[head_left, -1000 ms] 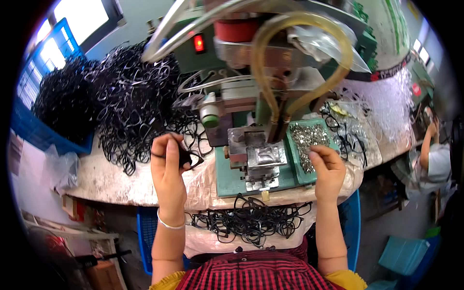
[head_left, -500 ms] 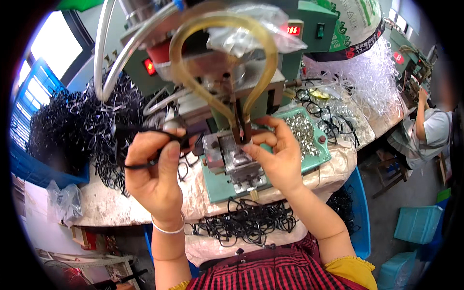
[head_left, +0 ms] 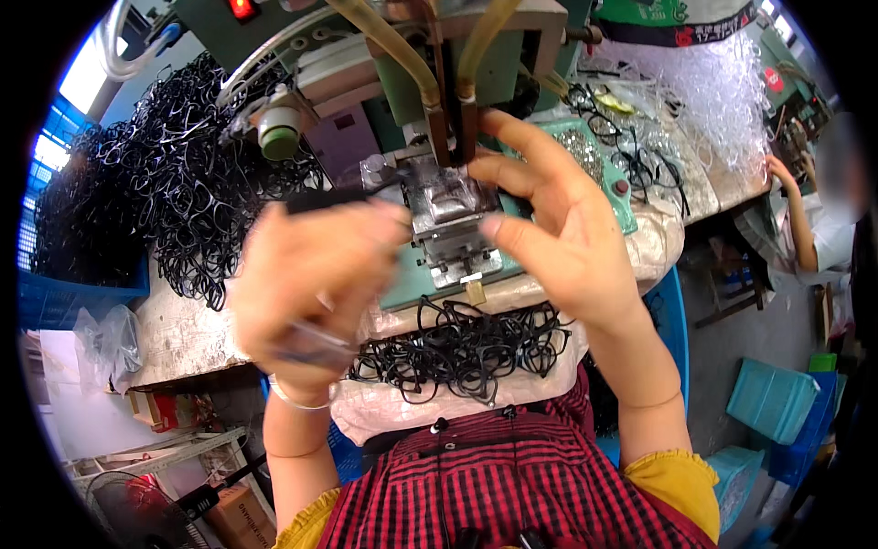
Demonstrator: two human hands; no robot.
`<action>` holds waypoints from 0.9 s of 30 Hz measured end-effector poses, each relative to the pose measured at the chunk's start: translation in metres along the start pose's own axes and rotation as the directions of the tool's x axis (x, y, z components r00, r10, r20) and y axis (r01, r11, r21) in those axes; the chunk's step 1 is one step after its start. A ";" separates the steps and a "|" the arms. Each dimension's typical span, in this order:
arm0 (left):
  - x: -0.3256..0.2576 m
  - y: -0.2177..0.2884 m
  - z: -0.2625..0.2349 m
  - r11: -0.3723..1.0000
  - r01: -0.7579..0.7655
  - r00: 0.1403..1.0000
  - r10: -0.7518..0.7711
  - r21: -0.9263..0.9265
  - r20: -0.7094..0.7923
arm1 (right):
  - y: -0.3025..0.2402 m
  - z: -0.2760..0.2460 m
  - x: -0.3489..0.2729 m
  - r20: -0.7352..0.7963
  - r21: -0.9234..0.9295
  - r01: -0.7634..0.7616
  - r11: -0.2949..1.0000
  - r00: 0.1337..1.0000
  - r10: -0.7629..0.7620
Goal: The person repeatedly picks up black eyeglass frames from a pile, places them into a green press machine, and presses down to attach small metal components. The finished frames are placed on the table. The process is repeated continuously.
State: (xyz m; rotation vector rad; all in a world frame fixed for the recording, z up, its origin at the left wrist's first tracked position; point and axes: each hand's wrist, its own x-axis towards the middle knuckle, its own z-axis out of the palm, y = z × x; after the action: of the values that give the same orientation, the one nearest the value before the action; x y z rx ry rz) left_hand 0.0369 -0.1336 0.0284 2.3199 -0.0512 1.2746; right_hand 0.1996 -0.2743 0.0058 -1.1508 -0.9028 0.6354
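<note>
While a blue crate (head_left: 73, 297) sits at the far left edge under a great heap of black eyeglass frames (head_left: 174, 192), the left hand (head_left: 306, 284) is raised in front of the bench (head_left: 183, 325), blurred. Its fingers are curled shut around a black frame piece (head_left: 334, 197), whose dark bar sticks out above the knuckles toward the machine; a silver bangle (head_left: 297, 400) circles the wrist.

Just right of that hand stands the metal fixture (head_left: 448, 215) of the green press machine (head_left: 439, 64), with yellowish hoses (head_left: 393, 50) running down to its head. The right hand (head_left: 558, 233) is at the fixture, partly open: thumb and forefinger reach toward the metal block, the other fingers spread upward. Whether it pinches anything small I cannot tell.

Below both hands, a loose pile of black frames (head_left: 466, 348) lies on the cloth-covered lap. Farther right, a tray of small metal parts (head_left: 581, 146) rests on the bench, then clear plastic wrappings (head_left: 704, 91), and another person (head_left: 823, 220) sits at the far right edge.
</note>
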 end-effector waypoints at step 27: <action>-0.106 0.002 0.019 0.895 0.363 0.929 -0.368 0.260 -0.032 | 0.111 -0.118 0.003 -0.092 -0.994 -0.064 0.088 0.927 -0.364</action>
State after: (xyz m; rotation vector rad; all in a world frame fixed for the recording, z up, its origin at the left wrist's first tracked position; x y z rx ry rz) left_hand -0.0084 -0.1643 -0.0648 2.4060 0.5557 1.1190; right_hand 0.3045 -0.2959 -0.1159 -2.2868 -1.1517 -0.5991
